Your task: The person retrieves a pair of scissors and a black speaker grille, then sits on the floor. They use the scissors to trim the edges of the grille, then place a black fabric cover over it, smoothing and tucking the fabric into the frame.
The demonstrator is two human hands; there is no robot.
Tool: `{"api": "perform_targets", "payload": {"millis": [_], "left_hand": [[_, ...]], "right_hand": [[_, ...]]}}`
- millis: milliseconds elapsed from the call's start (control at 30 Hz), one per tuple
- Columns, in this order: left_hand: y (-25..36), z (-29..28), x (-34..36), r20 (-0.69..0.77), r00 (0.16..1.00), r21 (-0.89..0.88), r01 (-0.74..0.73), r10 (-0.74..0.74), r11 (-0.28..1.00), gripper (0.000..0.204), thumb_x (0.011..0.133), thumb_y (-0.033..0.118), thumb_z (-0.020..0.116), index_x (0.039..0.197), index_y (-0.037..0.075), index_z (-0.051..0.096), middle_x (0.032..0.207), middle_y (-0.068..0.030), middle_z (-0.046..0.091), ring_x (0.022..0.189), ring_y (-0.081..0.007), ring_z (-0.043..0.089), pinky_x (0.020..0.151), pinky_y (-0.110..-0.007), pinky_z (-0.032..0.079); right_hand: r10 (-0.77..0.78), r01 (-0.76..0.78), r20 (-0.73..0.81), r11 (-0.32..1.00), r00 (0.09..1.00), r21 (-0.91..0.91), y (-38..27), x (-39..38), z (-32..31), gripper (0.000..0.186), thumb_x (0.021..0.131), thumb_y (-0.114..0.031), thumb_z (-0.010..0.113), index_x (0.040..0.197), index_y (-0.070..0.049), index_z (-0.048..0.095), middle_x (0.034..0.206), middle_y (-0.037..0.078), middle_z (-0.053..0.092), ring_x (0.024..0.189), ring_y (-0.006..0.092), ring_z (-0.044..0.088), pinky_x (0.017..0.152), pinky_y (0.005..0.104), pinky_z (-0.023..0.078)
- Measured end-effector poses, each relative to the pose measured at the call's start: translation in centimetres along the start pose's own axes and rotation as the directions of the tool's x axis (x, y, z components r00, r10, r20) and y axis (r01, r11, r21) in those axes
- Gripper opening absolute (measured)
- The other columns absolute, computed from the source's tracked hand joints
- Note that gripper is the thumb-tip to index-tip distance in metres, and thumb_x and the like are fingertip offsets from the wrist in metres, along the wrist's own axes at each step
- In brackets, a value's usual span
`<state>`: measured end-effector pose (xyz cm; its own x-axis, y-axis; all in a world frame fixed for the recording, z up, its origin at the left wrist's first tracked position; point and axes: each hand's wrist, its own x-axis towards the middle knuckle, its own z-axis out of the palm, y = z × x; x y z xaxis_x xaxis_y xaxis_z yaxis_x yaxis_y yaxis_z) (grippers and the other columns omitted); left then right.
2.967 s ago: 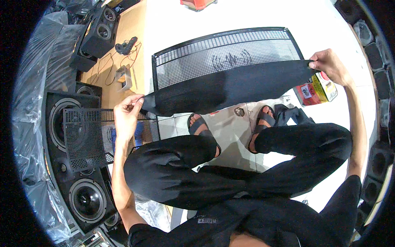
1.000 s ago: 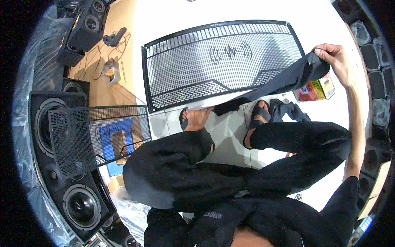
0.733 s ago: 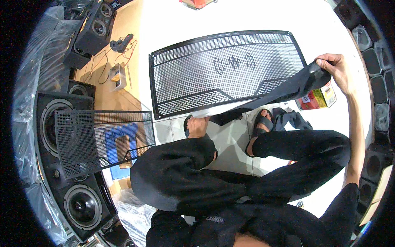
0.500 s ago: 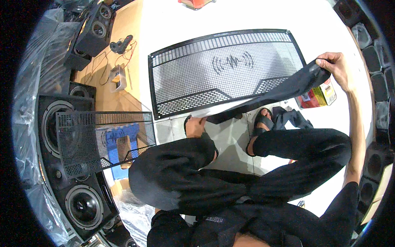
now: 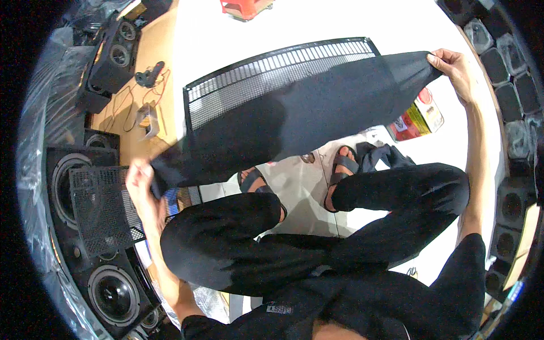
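Observation:
A long piece of black cloth (image 5: pixel 317 107) stretches between my two hands, raised over the floor in front of my knees. My right hand (image 5: pixel 455 73) pinches its far right corner between thumb and fingers. At the left end, my left hand (image 5: pixel 144 184) grips the other edge; it is somewhat blurred. Beneath and behind the cloth lies a black perforated speaker grille (image 5: pixel 226 93), with only its far strip and left part showing. The cloth hides the mark on its middle.
A second grille (image 5: pixel 102 209) leans by a large speaker (image 5: pixel 113 294) at left. A red and yellow can (image 5: pixel 419 122) stands right of my feet, near crumpled dark cloth (image 5: pixel 379 154). A red stool (image 5: pixel 246 8) is far ahead. A glue gun-like black tool (image 5: pixel 150 75) lies on the wooden board.
My left hand has come into view holding the cloth's left end. The cloth, a narrow hanging strip before, is now spread wide and covers most of the grille.

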<state>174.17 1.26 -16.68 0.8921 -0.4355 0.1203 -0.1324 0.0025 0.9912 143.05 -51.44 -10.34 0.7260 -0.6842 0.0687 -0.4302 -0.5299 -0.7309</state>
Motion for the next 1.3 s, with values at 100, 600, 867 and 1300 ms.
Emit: {"api": "perform_targets", "payload": {"millis": [100, 600, 867, 1300], "left_hand": [[2.5, -1.6, 5.5, -0.019, 0.997, 0.0, -0.072, 0.072, 0.997, 0.018, 0.093, 0.025, 0.065, 0.1, 0.008, 0.064, 0.096, 0.0027, 0.059, 0.091, -0.0108, 0.053, 0.086, -0.029, 0.042], [9.9, -5.1, 7.4, 0.011, 0.93, 0.391, -0.341, 0.367, 0.855, 0.013, 0.097, 0.017, 0.062, 0.097, 0.004, 0.064, 0.092, 0.0026, 0.062, 0.084, -0.0073, 0.057, 0.081, -0.022, 0.044], [-2.2, -6.7, -1.8, 0.229, 0.956, 0.465, 0.06, -0.185, 0.883, 0.01, 0.081, -0.008, 0.069, 0.088, 0.0, 0.069, 0.097, -0.0104, 0.073, 0.091, -0.0142, 0.066, 0.085, -0.029, 0.051], [-6.1, -5.8, -0.4, 0.299, 0.84, 0.504, 0.263, -0.452, 0.823, 0.015, 0.083, 0.0, 0.068, 0.097, 0.001, 0.073, 0.095, -0.0032, 0.072, 0.087, -0.0113, 0.063, 0.083, -0.027, 0.049]], "right_hand": [[-0.028, 0.033, -0.048, 0.995, 0.998, 0.091, -1.4, 0.4, -0.8, 0.021, 0.093, -0.026, 0.069, 0.085, -0.007, 0.07, 0.077, -0.003, 0.065, 0.072, 0.0052, 0.056, 0.072, 0.0233, 0.043], [-0.218, 0.218, -0.051, 0.976, 0.975, -0.014, -3.2, -0.5, -4.5, 0.03, 0.092, -0.036, 0.068, 0.094, -0.006, 0.07, 0.087, -0.004, 0.065, 0.081, 0.0038, 0.054, 0.077, 0.0206, 0.04], [-0.062, 0.077, 0.497, 0.997, 0.865, -0.01, 2.6, -5.8, 4.4, 0.016, 0.071, -0.009, 0.082, 0.08, 0.0, 0.073, 0.097, 0.011, 0.07, 0.098, 0.0235, 0.063, 0.089, 0.0367, 0.048], [-0.066, 0.208, 0.648, 0.967, 0.759, -0.146, 1.7, -3.2, 6.8, 0.03, 0.082, -0.029, 0.077, 0.084, 0.001, 0.072, 0.077, 0.012, 0.069, 0.075, 0.0216, 0.065, 0.07, 0.036, 0.051]]}}
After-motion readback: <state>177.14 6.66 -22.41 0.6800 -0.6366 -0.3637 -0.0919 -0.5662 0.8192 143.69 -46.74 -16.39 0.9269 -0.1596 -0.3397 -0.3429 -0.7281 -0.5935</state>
